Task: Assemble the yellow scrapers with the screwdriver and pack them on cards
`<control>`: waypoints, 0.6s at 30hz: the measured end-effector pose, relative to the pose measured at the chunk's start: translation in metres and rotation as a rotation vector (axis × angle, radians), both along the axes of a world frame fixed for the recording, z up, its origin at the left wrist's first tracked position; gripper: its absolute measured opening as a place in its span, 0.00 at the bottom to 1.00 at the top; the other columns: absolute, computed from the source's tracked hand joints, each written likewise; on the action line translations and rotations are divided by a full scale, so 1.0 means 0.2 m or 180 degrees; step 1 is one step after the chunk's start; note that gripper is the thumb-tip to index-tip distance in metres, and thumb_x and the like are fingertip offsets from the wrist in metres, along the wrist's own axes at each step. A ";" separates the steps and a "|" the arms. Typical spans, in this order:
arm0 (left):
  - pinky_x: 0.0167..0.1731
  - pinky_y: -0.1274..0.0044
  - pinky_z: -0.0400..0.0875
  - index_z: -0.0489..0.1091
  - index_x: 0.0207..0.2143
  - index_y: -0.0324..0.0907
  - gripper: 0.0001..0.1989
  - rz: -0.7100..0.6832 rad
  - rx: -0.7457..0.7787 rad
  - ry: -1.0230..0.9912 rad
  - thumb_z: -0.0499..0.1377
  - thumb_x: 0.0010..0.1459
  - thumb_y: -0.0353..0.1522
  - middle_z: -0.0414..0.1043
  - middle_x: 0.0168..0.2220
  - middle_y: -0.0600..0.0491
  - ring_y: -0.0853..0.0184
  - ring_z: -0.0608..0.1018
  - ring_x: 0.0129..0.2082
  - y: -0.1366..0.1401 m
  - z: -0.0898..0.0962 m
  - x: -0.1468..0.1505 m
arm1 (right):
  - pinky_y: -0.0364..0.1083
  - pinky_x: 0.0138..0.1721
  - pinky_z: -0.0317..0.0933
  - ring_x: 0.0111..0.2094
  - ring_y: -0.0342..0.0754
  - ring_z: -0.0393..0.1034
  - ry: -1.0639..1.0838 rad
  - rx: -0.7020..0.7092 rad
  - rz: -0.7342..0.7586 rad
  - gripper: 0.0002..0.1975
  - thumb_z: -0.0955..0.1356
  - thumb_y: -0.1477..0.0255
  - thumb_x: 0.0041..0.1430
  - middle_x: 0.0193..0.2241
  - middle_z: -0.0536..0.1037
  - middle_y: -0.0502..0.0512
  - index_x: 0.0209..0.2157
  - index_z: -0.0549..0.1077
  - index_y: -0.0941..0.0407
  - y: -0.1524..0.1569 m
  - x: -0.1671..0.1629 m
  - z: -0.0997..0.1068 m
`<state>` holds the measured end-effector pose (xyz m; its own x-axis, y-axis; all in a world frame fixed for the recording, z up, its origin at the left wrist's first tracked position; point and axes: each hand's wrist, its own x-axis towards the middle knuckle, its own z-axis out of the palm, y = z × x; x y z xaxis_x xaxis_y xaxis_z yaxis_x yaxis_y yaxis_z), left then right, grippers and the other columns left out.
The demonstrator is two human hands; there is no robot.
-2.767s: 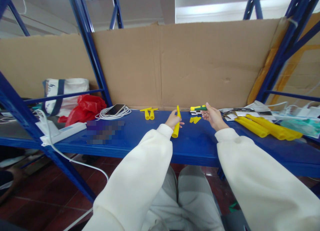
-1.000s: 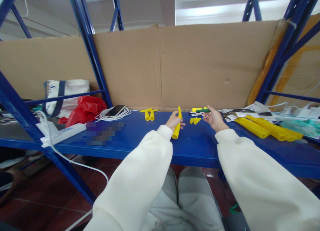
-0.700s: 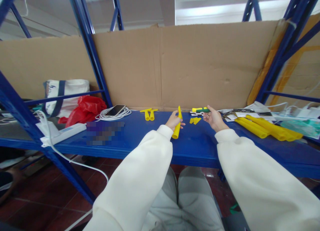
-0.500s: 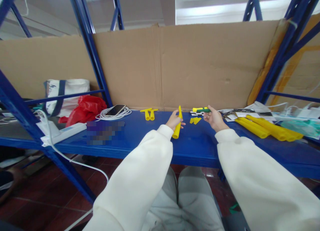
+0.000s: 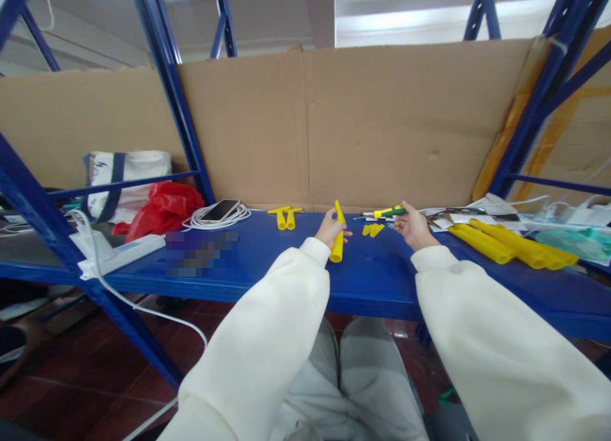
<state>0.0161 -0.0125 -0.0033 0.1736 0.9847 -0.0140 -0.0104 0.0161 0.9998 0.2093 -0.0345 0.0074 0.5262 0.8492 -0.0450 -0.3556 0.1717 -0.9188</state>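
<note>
My left hand (image 5: pixel 329 230) is closed around a yellow plastic tube (image 5: pixel 337 249). The tube stands tilted, its round open end towards me and a narrow strip pointing up past my fingers. In my right hand (image 5: pixel 414 227), the fingers pinch the end of a screwdriver (image 5: pixel 389 212) with a yellow and green handle, pointing left just above the shelf. Its tip is too small to make out clearly against the thin items behind it. Small yellow cut pieces (image 5: pixel 373 230) lie on the blue shelf between my hands.
Two yellow T-shaped tube pieces (image 5: pixel 285 218) lie left of my hands. Several longer yellow tubes (image 5: pixel 513 244) rest at the right by papers. A phone (image 5: pixel 220 210) on a coiled white cable, a red bag (image 5: pixel 165 207) and a power strip (image 5: pixel 126 253) sit left. Cardboard (image 5: pixel 382 129) walls the back.
My right hand has moved slightly right, and the screwdriver with it, its handle now more tilted. My left hand has turned the yellow tube a little, its top leaning further left.
</note>
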 end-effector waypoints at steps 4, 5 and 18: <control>0.19 0.85 0.69 0.53 0.62 0.50 0.35 -0.0011 0.0053 0.0081 0.55 0.56 0.20 0.69 0.54 0.47 0.71 0.82 0.30 0.00 -0.01 0.00 | 0.36 0.13 0.52 0.13 0.37 0.55 -0.0150 0.0048 0.0124 0.14 0.66 0.66 0.65 0.13 0.64 0.44 0.26 0.62 0.55 0.01 0.01 -0.02; 0.19 0.86 0.68 0.53 0.62 0.50 0.34 -0.0013 0.0064 0.0099 0.55 0.56 0.20 0.68 0.54 0.46 0.71 0.81 0.30 0.00 -0.01 0.00 | 0.36 0.13 0.53 0.13 0.38 0.55 -0.0184 0.0045 0.0158 0.14 0.66 0.65 0.65 0.13 0.63 0.44 0.26 0.62 0.55 0.02 0.00 -0.02; 0.19 0.85 0.68 0.58 0.61 0.46 0.32 0.0092 0.0083 0.0096 0.55 0.55 0.19 0.70 0.52 0.46 0.71 0.81 0.29 0.00 -0.01 0.00 | 0.37 0.13 0.54 0.11 0.38 0.58 -0.0695 -0.0166 0.0355 0.11 0.67 0.68 0.64 0.12 0.66 0.45 0.28 0.67 0.57 0.01 -0.03 -0.03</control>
<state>0.0169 -0.0125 -0.0050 0.1451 0.9894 0.0069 0.0197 -0.0098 0.9998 0.2034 -0.0333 0.0017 0.4315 0.9020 0.0144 -0.1616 0.0929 -0.9825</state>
